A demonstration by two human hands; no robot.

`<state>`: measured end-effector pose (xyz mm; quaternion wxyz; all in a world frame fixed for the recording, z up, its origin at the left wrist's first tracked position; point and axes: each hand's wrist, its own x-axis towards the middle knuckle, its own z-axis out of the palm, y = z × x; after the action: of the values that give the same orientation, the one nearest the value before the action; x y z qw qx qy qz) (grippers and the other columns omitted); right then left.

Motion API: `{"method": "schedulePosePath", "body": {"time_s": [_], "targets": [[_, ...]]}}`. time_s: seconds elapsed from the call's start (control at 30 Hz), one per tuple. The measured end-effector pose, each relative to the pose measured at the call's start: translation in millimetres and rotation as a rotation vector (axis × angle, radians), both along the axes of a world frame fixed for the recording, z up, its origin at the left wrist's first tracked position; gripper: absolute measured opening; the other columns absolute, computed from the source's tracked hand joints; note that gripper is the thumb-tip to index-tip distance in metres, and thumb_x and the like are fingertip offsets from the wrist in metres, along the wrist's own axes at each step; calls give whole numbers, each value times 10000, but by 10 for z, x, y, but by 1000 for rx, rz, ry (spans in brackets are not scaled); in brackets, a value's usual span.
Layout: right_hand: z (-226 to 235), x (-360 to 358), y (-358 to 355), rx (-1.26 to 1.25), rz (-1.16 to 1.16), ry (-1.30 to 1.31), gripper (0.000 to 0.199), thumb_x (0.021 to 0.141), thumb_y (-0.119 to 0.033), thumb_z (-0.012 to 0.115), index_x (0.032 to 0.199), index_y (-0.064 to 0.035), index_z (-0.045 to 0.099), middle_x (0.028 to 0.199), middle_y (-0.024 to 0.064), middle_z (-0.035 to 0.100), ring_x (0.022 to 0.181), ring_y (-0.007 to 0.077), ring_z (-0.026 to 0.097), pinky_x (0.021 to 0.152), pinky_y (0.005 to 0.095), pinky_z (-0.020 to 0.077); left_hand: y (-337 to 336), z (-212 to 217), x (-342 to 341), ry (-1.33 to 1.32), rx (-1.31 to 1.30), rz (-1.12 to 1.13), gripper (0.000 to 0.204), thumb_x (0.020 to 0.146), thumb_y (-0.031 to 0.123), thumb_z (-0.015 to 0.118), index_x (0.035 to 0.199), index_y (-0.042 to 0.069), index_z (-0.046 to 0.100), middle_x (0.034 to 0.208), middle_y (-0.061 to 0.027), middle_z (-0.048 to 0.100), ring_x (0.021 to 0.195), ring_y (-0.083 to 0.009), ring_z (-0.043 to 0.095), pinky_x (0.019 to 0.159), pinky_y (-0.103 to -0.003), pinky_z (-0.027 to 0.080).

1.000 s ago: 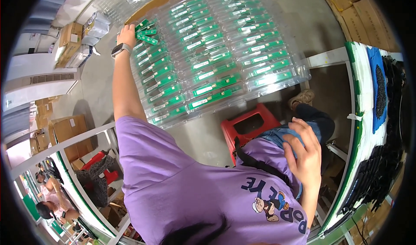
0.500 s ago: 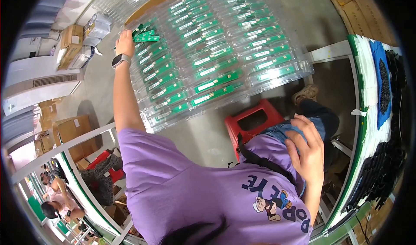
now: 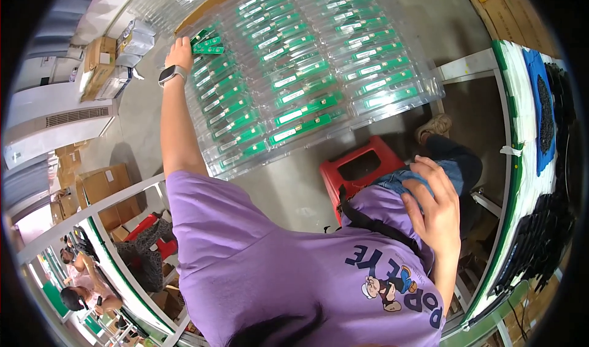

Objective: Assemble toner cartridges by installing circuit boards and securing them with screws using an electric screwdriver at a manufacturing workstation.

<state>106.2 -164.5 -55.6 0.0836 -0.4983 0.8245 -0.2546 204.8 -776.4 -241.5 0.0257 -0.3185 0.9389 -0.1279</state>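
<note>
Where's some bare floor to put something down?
There's bare floor between the clear tray and the purple shirt, left of the red stool. Another patch lies between the tray and the cardboard boxes at upper right. The tray is crowded with green boards, especially where loose ones bunch beside the left hand.

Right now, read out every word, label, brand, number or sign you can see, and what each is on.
Purple shirt: large dark letters around a cartoon figure; readable, but I won't repeat printed words.
Green boards: white labels, too small to read.
Brown box on the left: white label, too small.
Brown boxes at upper right: faint print, too blurred.
Wristwatch: nothing readable.
</note>
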Motion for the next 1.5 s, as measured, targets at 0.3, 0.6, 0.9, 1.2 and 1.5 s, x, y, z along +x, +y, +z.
{"method": "schedulePosePath", "body": {"time_s": [0.3, 0.6, 0.9, 1.2, 1.5], "targets": [[-28, 8, -33, -8, 28, -7, 228, 631, -38, 722, 829, 5, 616, 1010, 152, 586, 1033, 342, 589, 839, 421, 499, -78, 33, 64, 186, 84, -150, 357, 794, 97, 616, 1134, 133, 513, 1129, -94, 577, 1034, -332, 569, 853, -456, 486], [-80, 32, 40, -39, -1, -13, 227, 633, -22, 713, 834, 8, 611, 1007, 147, 589, 1019, 334, 592, 831, 415, 500, 53, -15, -34, 210, -191, -87, 308, 829, 95, 554, 1130, 113, 492, 1191, -72, 519, 1123, -277, 526, 866, -504, 449], [-125, 57, 74, -66, 18, -30, 251, 634, -7, 710, 861, 10, 603, 1005, 154, 589, 1019, 330, 589, 817, 404, 504, 181, 109, -13, 164, -260, -76, 304, 785, 86, 575, 1077, 130, 504, 1047, -34, 597, 1044, -234, 569, 810, -456, 461], [-151, 122, 151, -77, 32, -17, 284, 627, -3, 710, 888, 12, 600, 1006, 148, 591, 1008, 322, 591, 816, 402, 505, 1084, 506, 191, 320, -234, -258, 197, 744, 24, 558, 935, 52, 516, 831, -143, 602, 777, -347, 607, 621, -462, 483], [-194, 230, 396, -82, 83, -34, 251, 680, -29, 691, 916, -8, 608, 1039, 141, 590, 1026, 315, 582, 831, 400, 496, 3319, 590, 46, 162, 348, -518, 269, 725, -21, 546, 990, 15, 514, 892, -161, 583, 753, -354, 624, 638, -442, 517]]}}
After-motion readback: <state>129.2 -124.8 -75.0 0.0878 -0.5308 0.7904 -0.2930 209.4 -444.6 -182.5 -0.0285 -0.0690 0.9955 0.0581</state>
